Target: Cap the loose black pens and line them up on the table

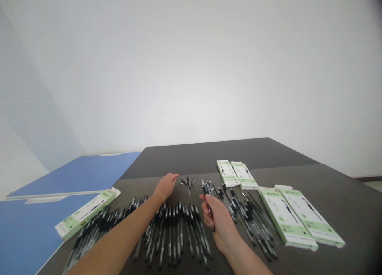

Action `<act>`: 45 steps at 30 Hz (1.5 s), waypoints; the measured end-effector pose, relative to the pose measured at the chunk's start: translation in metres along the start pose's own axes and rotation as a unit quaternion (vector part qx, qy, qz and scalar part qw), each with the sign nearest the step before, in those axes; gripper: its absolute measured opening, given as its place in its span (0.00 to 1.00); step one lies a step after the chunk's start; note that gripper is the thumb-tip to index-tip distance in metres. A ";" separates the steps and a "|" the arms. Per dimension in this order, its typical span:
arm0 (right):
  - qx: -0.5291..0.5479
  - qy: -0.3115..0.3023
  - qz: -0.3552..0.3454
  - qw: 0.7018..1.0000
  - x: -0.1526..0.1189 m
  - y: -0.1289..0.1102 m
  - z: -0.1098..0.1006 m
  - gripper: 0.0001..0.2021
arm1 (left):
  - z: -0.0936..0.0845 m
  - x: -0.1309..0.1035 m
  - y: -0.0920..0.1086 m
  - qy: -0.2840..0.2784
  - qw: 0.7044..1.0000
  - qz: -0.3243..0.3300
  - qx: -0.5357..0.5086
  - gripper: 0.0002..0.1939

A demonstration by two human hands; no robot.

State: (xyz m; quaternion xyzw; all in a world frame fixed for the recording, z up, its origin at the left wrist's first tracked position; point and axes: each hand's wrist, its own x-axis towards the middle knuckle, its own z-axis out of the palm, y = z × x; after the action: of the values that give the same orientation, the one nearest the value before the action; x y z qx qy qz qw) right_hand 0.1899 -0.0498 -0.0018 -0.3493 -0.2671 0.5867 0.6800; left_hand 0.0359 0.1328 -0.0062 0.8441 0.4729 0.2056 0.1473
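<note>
Right hand [219, 223] is clamped round a black pen [208, 205], its long axis running away from the person toward the desk's far edge, tip up. Left hand [165, 186] is stretched further out, fingers loosely apart and holding nothing, almost touching the small loose pen parts [186, 181] lying just past it, so it's clearly the nearer one. Rows of pens [176, 231] cover the near edge of the desk [343, 195], green boxes [298, 217] off right. Those tiny parts are too small to make out.

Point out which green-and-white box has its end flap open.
The box at the table's left edge, beside the blue surface; its far flap hangs open.
</note>
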 end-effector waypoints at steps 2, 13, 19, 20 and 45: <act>-0.006 0.001 0.001 1.000 0.000 0.000 0.000 0.17 | 0.004 0.009 -0.005 -0.031 0.998 0.026 0.047 0.15; -0.128 0.002 0.003 0.992 -0.001 0.001 0.004 0.16 | -0.006 0.013 -0.007 -0.033 0.992 0.048 0.111 0.07; -0.470 0.008 -0.121 0.874 -0.001 -0.008 0.002 0.13 | -0.025 -0.034 0.022 0.010 0.998 0.053 0.007 0.11; -0.511 0.002 -0.139 0.848 -0.002 -0.009 0.002 0.13 | -0.026 -0.047 0.027 0.019 0.996 0.049 -0.078 0.11; -0.662 -0.136 -0.187 0.713 -0.010 -0.001 0.004 0.12 | -0.048 -0.113 0.053 -0.045 0.967 0.026 -0.249 0.07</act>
State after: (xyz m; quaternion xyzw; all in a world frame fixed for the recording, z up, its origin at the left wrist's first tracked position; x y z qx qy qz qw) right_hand 0.1858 -0.0595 0.0022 -0.5696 -0.7363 0.1621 0.3273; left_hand -0.0013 0.0114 0.0356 0.8009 0.3776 0.2823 0.3691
